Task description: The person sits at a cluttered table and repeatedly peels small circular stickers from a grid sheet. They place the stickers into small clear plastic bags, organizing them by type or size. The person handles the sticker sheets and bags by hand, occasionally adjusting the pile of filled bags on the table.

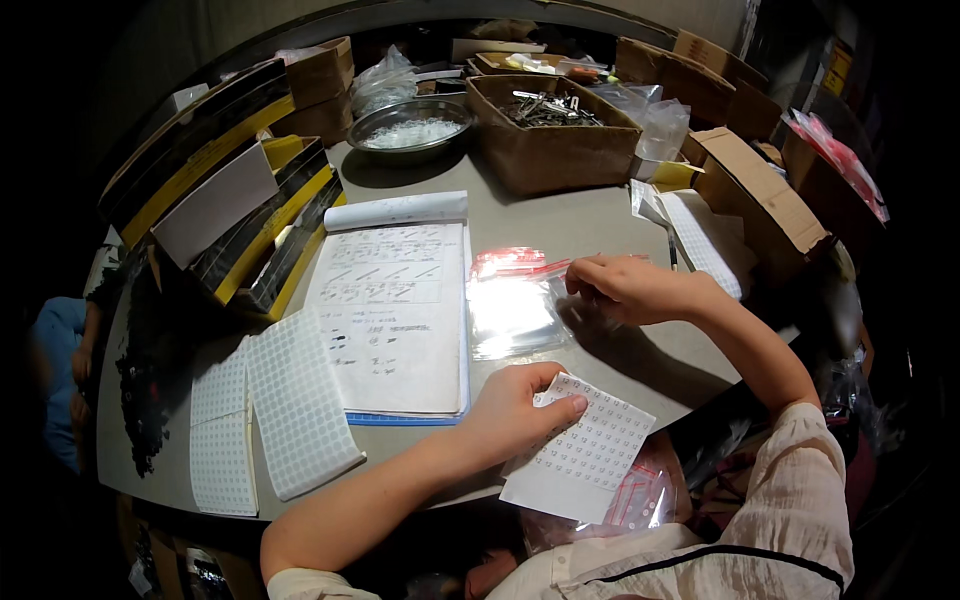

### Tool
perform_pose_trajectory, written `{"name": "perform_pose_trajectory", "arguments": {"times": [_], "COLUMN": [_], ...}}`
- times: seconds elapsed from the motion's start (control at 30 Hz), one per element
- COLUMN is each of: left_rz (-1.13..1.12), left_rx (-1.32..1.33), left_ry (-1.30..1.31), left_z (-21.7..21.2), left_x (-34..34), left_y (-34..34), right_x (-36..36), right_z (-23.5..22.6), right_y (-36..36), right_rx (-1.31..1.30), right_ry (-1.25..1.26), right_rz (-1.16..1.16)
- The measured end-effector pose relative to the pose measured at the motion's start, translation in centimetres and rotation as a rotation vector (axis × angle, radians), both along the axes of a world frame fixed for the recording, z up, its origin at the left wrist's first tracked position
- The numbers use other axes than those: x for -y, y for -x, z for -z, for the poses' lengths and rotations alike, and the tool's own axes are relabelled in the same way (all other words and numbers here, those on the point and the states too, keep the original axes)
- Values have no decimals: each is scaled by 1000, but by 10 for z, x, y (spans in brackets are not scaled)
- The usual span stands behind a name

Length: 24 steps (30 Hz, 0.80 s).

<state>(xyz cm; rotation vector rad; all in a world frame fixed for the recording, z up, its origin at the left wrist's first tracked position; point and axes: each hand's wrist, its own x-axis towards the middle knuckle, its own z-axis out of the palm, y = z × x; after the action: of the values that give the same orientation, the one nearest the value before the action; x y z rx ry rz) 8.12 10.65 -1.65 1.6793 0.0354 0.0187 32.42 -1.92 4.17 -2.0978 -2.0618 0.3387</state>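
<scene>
While pinching a white sheet (590,450) tight in the left hand (520,405), over the edge of the table (560,220), has the right hand (630,290), curled nearly closed, by clear bags (510,318) beside the notebook (388,300); cannot tell if gripping one.

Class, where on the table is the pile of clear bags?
Near the head view's centre, the clear bags lie just right of the notepad, with the right hand at their right edge.

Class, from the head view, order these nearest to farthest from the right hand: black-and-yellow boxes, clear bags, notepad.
1. Clear bags, just left of the right hand
2. Notepad, left of the bags
3. Black-and-yellow boxes, left beyond the notepad
</scene>
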Motion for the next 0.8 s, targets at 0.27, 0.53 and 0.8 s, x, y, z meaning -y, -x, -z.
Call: {"name": "perform_pose_trajectory", "arguments": {"times": [0.27,0.53,0.8], "left_rz": [-47,-176,-192], "left_rx": [38,63,1], "left_ry": [-35,-105,-188], "left_z": [6,-3,-15], "left_x": [-1,-1,-1], "left_y": [-1,-4,0], "right_x": [1,50,71], "right_z": [7,-24,-15], "right_y": [17,59,99], "right_rx": [260,-227,-158], "right_ry": [-37,-182,-192], "right_rz": [253,128,146]}}
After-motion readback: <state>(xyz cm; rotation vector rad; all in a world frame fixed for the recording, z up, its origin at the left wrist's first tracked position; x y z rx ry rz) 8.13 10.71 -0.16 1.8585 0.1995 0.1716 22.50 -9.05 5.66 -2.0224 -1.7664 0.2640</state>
